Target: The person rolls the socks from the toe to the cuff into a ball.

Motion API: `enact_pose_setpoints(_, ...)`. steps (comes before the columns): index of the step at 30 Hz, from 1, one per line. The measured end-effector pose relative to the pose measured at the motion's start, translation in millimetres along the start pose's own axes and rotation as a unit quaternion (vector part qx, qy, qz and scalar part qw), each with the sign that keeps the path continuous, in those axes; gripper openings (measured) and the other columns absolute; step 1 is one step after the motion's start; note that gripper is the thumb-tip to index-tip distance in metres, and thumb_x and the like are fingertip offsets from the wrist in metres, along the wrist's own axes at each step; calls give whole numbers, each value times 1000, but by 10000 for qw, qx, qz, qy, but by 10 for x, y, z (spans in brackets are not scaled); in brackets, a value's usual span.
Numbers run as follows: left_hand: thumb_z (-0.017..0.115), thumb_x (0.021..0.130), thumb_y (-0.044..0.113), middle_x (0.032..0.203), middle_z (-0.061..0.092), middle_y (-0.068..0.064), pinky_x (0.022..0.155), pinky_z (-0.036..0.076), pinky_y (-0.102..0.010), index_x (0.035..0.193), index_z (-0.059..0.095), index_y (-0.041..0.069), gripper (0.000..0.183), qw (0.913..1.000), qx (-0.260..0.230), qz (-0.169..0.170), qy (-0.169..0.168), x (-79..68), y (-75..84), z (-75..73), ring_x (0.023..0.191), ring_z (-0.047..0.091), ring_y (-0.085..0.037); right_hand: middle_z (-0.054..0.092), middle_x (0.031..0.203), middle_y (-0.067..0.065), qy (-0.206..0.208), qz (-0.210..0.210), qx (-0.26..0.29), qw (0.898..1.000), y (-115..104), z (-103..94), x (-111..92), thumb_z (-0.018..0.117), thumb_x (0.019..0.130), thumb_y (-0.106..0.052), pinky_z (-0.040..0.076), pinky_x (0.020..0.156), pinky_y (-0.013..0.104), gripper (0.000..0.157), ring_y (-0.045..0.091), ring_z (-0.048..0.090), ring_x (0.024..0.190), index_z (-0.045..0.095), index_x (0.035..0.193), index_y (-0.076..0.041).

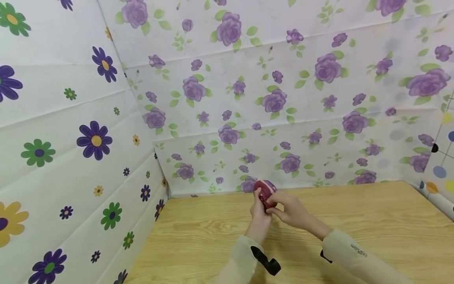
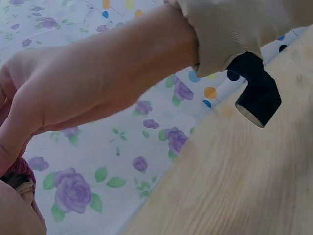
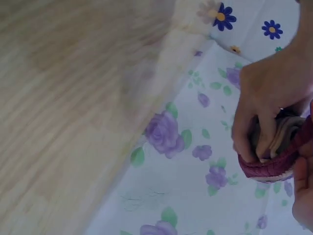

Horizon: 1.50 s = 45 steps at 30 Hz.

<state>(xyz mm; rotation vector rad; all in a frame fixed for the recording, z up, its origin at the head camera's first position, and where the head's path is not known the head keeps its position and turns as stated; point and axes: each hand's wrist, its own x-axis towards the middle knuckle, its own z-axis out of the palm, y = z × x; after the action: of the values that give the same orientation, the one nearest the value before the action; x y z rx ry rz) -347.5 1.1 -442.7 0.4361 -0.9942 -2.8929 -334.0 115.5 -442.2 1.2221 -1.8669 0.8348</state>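
Observation:
Both hands hold a small maroon fabric bundle above the far part of the table. A pale stripe and a purple patch show on its upper side. In the right wrist view the maroon bundle has beige and grey layers curled inside it. My left hand grips its near left side, and in the right wrist view the left hand has fingers over its edge. From the right, my right hand pinches the near side with thumb and fingers. I cannot tell exactly what the bundle is.
The wood-grain table spreads beneath the hands. Behind it hangs a sheet with purple roses, and a daisy-patterned sheet stands on the left. A dotted sheet borders the right edge. A black mount juts from the left sleeve.

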Motion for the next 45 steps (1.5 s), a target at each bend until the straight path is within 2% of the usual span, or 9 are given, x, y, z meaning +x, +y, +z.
enact_pose_setpoints(6,61,94,29,90,68,-2,80,54,-25,119,53,2,38,9886,47,-949,-1172,21,111,-96,82,65,-13,62,89,2,13,1009,387,9941,128,-131,62,70,81,6,49,71,25,21,11,57,81,59,94,-7)
enact_pose_setpoints(12,69,84,48,91,64,-6,82,52,-33,129,49,6,65,9613,1557,-1701,-1510,-3,128,-228,87,59,-18,59,91,7,16,2602,1853,9476,232,-310,-21,52,98,-5,46,67,26,5,14,55,77,56,101,-5)
enact_pose_setpoints(17,62,92,41,122,57,-12,85,50,-34,141,42,8,62,9386,2352,-1224,-2206,-23,123,-280,105,55,-21,57,91,8,-49,3057,2346,9228,262,-347,-100,47,102,-12,47,61,27,13,14,54,72,52,104,0)
enact_pose_setpoints(21,56,97,36,133,56,-15,85,54,-35,140,47,6,53,8979,3219,-573,-2947,-61,144,-283,109,61,-19,57,92,7,111,3421,2226,9129,266,-333,-122,46,102,-15,46,57,27,16,8,52,69,51,105,0)
enact_pose_setpoints(25,62,95,32,127,63,-15,88,55,-38,136,54,9,48,8495,4115,-31,-3302,-111,206,-270,109,64,-21,60,90,8,194,3481,1543,9245,235,-315,-94,52,100,-15,48,58,25,12,6,55,69,56,102,-4)
enact_pose_setpoints(28,70,89,27,119,68,-11,86,56,-37,130,61,14,44,8316,4503,203,-3246,-135,242,-255,104,66,-19,65,87,6,217,3374,912,9367,192,-304,-62,59,96,-16,50,60,24,7,7,60,70,62,97,-11)
enact_pose_setpoints(33,75,84,25,114,70,-10,82,57,-35,126,62,12,46,8381,4543,433,-2987,-150,244,-246,99,68,-17,71,91,4,60,3455,618,9364,181,-318,-55,64,93,-23,53,62,25,9,11,66,77,69,96,-16)
enact_pose_setpoints(40,75,84,22,116,69,-15,83,57,-37,129,58,5,51,8509,4443,757,-2698,-121,223,-296,101,68,-22,71,102,19,-410,4075,1330,9025,217,-372,-158,59,96,-11,59,70,30,20,15,71,82,70,108,-1)
enact_pose_setpoints(45,77,83,24,114,70,-13,82,57,-37,129,59,8,52,8566,4401,775,-2581,-109,207,-291,100,69,-21,71,88,11,-470,3693,396,9273,168,-333,-143,59,94,-5,55,57,24,11,8,65,68,69,97,-4)
